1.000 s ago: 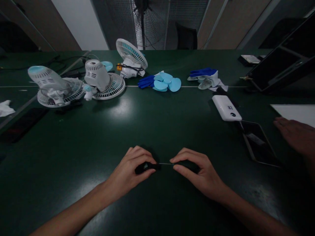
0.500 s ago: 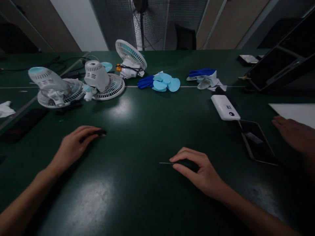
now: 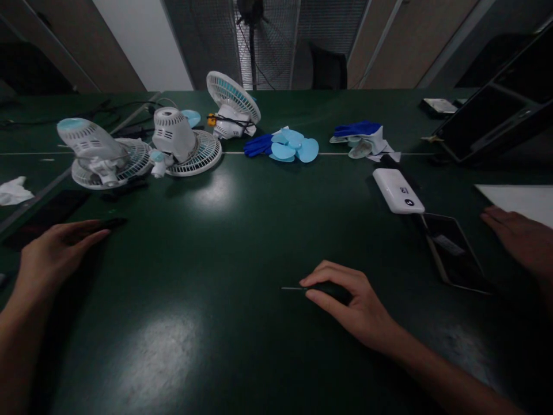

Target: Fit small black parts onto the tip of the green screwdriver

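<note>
My right hand [image 3: 354, 297] rests on the dark green table, its fingers closed round the dark handle of a screwdriver [image 3: 332, 291]. The thin metal shaft points left, low over the tabletop. At the left, my left hand [image 3: 60, 251] is closed, with thumb and fingers pinching a small dark object [image 3: 114, 223] whose kind I cannot make out. Just behind that hand lies a flat dark pad [image 3: 54, 210]. Several white fan parts stand beyond it, among them a fan head tipped onto its grille [image 3: 194, 158].
Blue fan blades [image 3: 294, 145] lie by a blue glove [image 3: 258, 145]; more gloves [image 3: 358, 135] lie farther right. A white power bank [image 3: 397, 191] touches a phone [image 3: 455, 253]. Another person's hand [image 3: 521, 236] rests at the right edge, near a white sheet [image 3: 522, 199]. White tissue [image 3: 15, 191] lies far left.
My left hand has moved left and toward me, carrying the small dark object toward the dark pad. My right hand holds the screwdriver in nearly the same place.
</note>
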`<state>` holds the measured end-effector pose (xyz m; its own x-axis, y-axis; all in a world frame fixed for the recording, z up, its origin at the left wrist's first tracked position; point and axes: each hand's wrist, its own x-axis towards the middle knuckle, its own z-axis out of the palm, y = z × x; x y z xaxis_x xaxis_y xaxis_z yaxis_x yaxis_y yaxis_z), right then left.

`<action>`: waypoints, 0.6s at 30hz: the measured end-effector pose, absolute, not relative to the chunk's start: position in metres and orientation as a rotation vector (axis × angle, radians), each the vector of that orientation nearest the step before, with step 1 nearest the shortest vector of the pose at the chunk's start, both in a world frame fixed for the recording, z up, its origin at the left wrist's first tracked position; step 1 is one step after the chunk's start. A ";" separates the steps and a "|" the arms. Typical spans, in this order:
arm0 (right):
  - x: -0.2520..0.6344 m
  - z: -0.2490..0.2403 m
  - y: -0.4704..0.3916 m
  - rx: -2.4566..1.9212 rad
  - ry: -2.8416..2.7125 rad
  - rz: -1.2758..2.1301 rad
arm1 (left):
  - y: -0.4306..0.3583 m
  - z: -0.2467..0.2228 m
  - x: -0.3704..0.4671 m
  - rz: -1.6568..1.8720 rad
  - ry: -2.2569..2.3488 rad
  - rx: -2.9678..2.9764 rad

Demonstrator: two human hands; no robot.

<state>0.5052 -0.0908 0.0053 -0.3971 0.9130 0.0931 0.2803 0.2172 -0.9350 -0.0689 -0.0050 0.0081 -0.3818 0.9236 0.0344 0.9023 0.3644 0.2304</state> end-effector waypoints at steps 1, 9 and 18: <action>0.505 0.006 -0.091 -1.105 -1.814 1.192 | -0.006 0.007 -0.073 0.309 2.535 1.690; 0.504 0.006 -0.091 -1.105 -1.813 1.190 | -0.008 0.006 -0.073 0.332 2.557 1.684; 0.504 0.007 -0.091 -1.106 -1.816 1.200 | -0.010 0.014 -0.039 0.720 2.552 1.593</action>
